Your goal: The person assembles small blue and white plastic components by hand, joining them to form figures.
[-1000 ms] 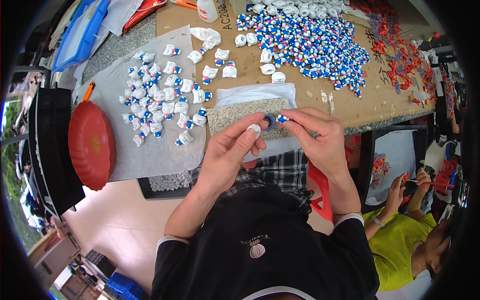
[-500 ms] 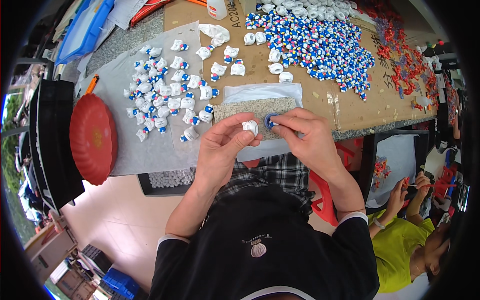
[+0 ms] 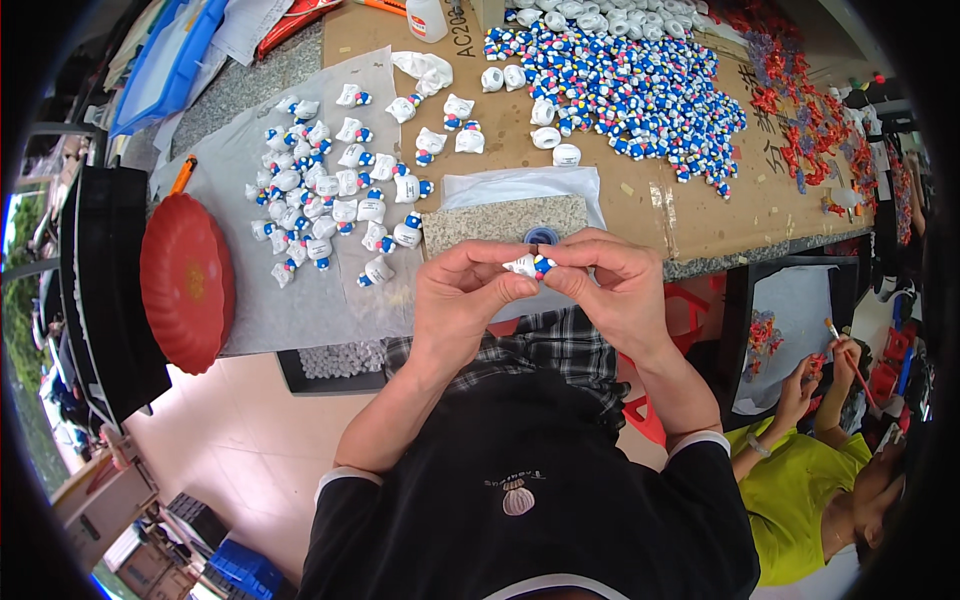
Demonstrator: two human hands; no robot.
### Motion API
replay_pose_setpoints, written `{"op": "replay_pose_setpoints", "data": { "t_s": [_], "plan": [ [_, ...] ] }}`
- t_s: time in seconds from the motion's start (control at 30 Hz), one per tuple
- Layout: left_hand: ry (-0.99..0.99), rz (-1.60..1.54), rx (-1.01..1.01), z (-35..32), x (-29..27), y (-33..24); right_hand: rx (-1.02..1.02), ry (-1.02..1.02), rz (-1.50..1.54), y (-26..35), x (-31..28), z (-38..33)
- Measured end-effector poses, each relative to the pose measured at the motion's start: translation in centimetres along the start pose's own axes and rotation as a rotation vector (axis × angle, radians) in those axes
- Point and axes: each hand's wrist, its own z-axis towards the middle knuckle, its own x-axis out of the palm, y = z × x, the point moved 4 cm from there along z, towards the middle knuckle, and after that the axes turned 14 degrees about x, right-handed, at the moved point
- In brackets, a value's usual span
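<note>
Above the front edge of the table my two hands meet, fingers pinched. My left hand grips a small white figurine head with pointed ears. In the fingertips of my right hand is a blue figurine body with a pink and yellow detail; it meets the head's underside. Just behind the fingers, a small round dish with dark blue rim stands on a speckled stone slab. White sheeting lies under the slab.
Many joined figurines lie on white paper at left, beside a red scalloped bowl. A heap of blue bodies and loose white heads covers the far side. At right, a person in yellow holds a brush and a red piece.
My right hand has lifted the blue body out of the round dish and brought it left against the white head. My left hand has turned the head and moved slightly right.
</note>
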Motion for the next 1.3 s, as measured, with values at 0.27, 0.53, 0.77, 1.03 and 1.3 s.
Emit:
{"op": "replay_pose_setpoints", "data": {
  "t_s": [0.27, 0.53, 0.77, 1.03, 1.3],
  "plan": [
    [0.042, 0.156, 0.016, 1.8, 0.2, -1.1, -0.06, -0.019, 0.091, -0.1, 0.3, 1.1],
    [0.156, 0.954, 0.209, 7.0, -0.9, -3.8, -0.056, -0.171, -0.177, 0.5, -2.6, 3.5],
    [0.37, 1.652, 0.66, 9.3, -1.5, -4.1, -0.281, -0.616, -0.747, 1.0, -8.1, 5.0],
    [0.573, 1.418, 0.65, 12.0, 2.3, -0.5, -0.227, -0.504, -0.989, 1.4, -7.3, 5.3],
    [0.636, 1.386, 0.516, 11.7, 3.1, 0.4, -0.382, -0.527, -0.921, 1.2, -7.1, 4.2]
  ]
}}
